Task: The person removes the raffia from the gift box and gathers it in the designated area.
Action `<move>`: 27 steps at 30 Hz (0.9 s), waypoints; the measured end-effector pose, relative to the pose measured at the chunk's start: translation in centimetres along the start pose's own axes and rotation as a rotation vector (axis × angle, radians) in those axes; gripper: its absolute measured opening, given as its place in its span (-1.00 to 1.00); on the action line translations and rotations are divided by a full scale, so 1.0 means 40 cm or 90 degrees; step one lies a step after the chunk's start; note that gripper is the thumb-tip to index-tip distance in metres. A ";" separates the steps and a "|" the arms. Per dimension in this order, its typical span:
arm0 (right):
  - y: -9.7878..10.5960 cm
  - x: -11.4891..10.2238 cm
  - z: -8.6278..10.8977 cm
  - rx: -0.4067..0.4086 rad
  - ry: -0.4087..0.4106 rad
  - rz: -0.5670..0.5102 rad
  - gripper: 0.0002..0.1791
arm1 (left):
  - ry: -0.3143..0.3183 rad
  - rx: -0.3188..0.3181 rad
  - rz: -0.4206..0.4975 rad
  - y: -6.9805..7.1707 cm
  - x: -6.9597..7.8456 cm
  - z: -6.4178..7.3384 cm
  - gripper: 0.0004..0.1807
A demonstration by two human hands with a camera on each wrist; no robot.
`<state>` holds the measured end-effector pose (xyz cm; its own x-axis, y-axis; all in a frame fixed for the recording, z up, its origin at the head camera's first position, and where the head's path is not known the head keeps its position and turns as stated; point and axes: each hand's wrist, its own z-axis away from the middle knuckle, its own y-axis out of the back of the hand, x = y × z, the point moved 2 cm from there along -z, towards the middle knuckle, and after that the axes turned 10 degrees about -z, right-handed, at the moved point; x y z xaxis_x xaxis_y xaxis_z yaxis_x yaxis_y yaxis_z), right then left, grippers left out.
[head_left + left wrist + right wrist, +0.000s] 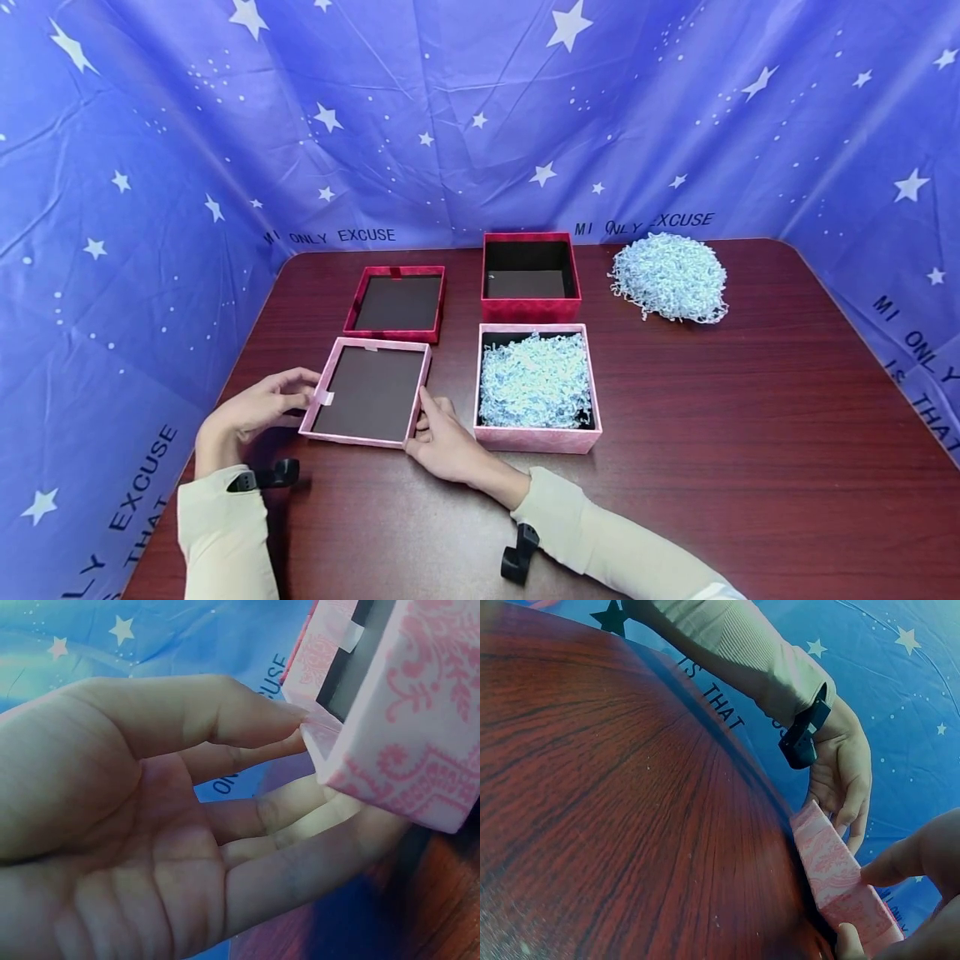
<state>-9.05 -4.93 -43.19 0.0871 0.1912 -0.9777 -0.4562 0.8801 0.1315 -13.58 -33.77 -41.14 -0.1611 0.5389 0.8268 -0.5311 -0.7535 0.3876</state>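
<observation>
A shallow pink patterned box lid [372, 400] lies with its dark inside facing up, between my two hands. My left hand [258, 408] holds its left side; in the left wrist view the thumb touches the rim of the lid [420, 712] while other fingers reach beneath it. On the opposite side, my right hand [447, 442] grips the lid near its front right corner, thumb and fingers against the pink wall. Right of that hand stands a pink box [536, 441], filled with pale blue shredded paper [534, 383].
Behind the pink lid lies a red box lid [397, 304], inside up. A deep red box [531, 311] with a dark interior stands behind the pink box. At the back right sits a loose pile of pale blue shredded paper [670, 277]. Starry blue curtains [450, 108] border the table.
</observation>
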 end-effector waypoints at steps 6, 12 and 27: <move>0.004 0.000 -0.001 0.000 0.004 0.057 -0.04 | 0.006 0.009 0.002 -0.005 0.006 0.003 -0.52; 0.006 0.002 -0.002 0.000 0.000 0.070 -0.04 | 0.021 0.009 -0.005 -0.007 0.004 0.004 -0.52; 0.009 -0.024 0.021 0.015 0.030 0.145 -0.06 | 0.037 0.037 -0.050 -0.003 0.017 0.006 -0.55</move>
<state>-8.56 -4.42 -42.05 -0.0574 0.3658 -0.9289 -0.4379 0.8269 0.3527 -13.44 -33.40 -40.52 -0.1697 0.6167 0.7687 -0.4957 -0.7276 0.4742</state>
